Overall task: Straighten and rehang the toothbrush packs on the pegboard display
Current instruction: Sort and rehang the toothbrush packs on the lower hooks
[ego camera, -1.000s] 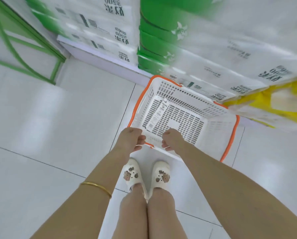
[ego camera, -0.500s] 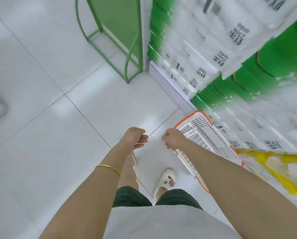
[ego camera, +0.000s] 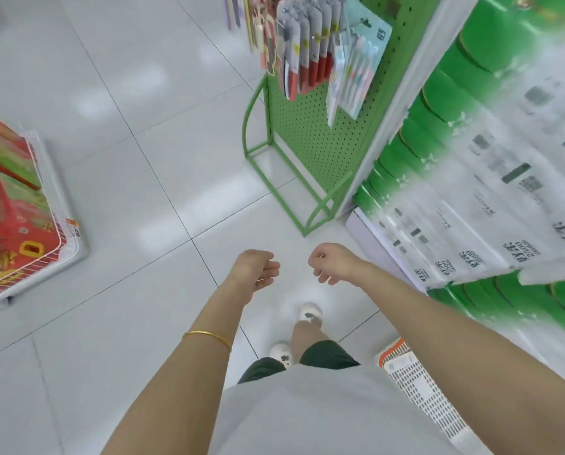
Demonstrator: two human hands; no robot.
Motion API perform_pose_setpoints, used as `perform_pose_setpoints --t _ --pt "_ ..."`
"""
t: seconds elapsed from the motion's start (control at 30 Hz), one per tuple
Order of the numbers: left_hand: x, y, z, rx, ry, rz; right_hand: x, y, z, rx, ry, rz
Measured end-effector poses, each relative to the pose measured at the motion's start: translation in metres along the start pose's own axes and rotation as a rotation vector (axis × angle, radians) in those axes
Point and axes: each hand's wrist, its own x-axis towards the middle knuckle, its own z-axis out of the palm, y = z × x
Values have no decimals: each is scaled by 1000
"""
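Note:
A green pegboard stand [ego camera: 310,139] rises at the upper middle of the head view. Toothbrush packs hang from its hooks: a row of grey and red packs [ego camera: 302,50] and a pale blue pack [ego camera: 360,64] of pastel brushes that hangs tilted. My left hand [ego camera: 256,269] and my right hand [ego camera: 332,262] hover side by side over the floor, well below the packs. Both hold nothing and their fingers are loosely curled.
A white basket with an orange rim [ego camera: 415,382] stands on the floor at my right. Green and white tissue packs [ego camera: 491,178] fill the shelving on the right. A low shelf with red boxes [ego camera: 15,205] stands at the left. White floor tiles [ego camera: 136,126] lie between.
My view has swung up and left from the basket to the pegboard stand. Both hands have left the basket's rim and hang in the air, empty.

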Motion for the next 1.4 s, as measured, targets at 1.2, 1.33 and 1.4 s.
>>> perform_pose_setpoints --t 1.2,1.33,1.4 --pt "86 593 -6 302 -596 944 100 -440 -275 345 1492 -355" --pt "83 612 5 311 -606 1021 117 -452 -294 338 1619 -293" --pt "80 617 11 329 -612 1048 122 -455 -302 385 1649 -330"
